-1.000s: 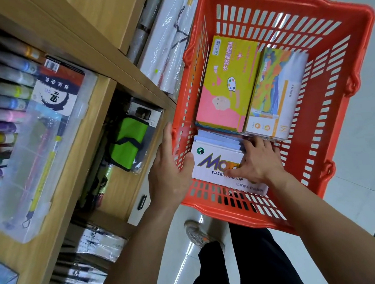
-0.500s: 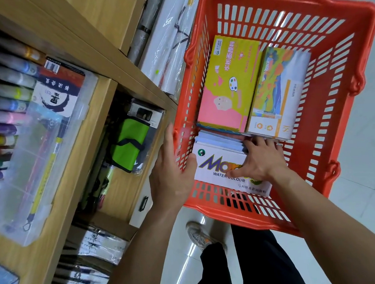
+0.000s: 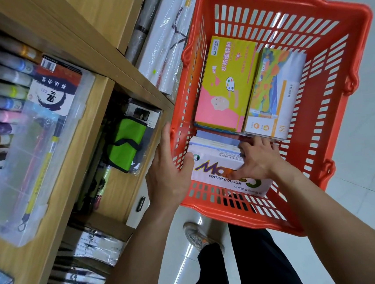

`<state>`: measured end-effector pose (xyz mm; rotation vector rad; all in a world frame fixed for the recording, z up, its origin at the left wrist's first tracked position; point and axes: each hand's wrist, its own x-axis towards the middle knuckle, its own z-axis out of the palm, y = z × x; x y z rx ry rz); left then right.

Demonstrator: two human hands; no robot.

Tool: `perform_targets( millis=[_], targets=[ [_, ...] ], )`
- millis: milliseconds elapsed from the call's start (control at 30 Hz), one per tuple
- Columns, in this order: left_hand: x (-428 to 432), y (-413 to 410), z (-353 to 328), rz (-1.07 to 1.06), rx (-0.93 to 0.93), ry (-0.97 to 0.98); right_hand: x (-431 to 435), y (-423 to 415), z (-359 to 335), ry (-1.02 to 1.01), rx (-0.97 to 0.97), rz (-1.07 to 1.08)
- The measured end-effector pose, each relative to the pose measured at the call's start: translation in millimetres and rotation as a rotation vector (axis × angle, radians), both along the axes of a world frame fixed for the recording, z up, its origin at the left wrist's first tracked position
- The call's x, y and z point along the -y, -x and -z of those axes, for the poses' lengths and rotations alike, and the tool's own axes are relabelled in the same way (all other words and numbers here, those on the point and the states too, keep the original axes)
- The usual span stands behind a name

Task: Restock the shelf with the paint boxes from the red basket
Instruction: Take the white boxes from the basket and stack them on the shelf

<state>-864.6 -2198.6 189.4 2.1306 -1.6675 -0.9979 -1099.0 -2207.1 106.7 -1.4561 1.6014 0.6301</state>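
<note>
The red basket point(image 3: 306, 9) hangs beside the wooden shelf point(image 3: 74, 166). Inside lie a yellow-and-pink paint box point(image 3: 224, 85), a colourful landscape-print box point(image 3: 275, 92) and, nearest me, a white water colour box point(image 3: 217, 173) on top of a bluish stack. My left hand point(image 3: 165, 178) clasps the basket's near-left corner, thumb over the wall. My right hand point(image 3: 259, 160) rests on the white box with fingers curled over its far edge, hiding part of the logo.
The shelf holds a clear plastic case point(image 3: 30, 157) of brushes and markers, a green pouch point(image 3: 124, 143) in the lower bay and wrapped packs point(image 3: 96, 246) below. Rolled paper in plastic point(image 3: 167, 40) leans behind the basket. My shoe point(image 3: 195, 235) stands on the glossy floor.
My right hand's fingers have slid a little further over the white box's far edge. The basket and left hand have barely shifted.
</note>
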Motion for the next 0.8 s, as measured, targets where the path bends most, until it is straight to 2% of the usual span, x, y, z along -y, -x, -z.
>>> perform_targets(
  millis=[133, 267, 367, 567, 667, 733, 800],
  targets=[
    [0, -2, 1, -0.009, -0.030, -0.009, 9, 5, -4, -0.120, 0.166, 0.087],
    [0, -4, 4, -0.006, -0.050, -0.017, 8, 2, -21, -0.030, 0.211, 0.078],
    [2, -7, 6, -0.030, -0.151, -0.042, 3, 7, -41, 0.074, 0.189, 0.116],
    [4, -10, -2, -0.079, -0.308, -0.046, -18, 29, -96, 0.230, 0.400, 0.598],
    [6, -11, -18, -0.062, -0.187, -0.034, -24, 32, -126, 0.369, 0.492, 0.778],
    [5, -9, -34, 0.021, -0.040, 0.107, -28, 36, -144, 0.449, 0.560, 0.939],
    [4, 0, -45, 0.119, 0.013, 0.232, -33, 44, -159, 0.530, 0.612, 1.083]
  ],
)
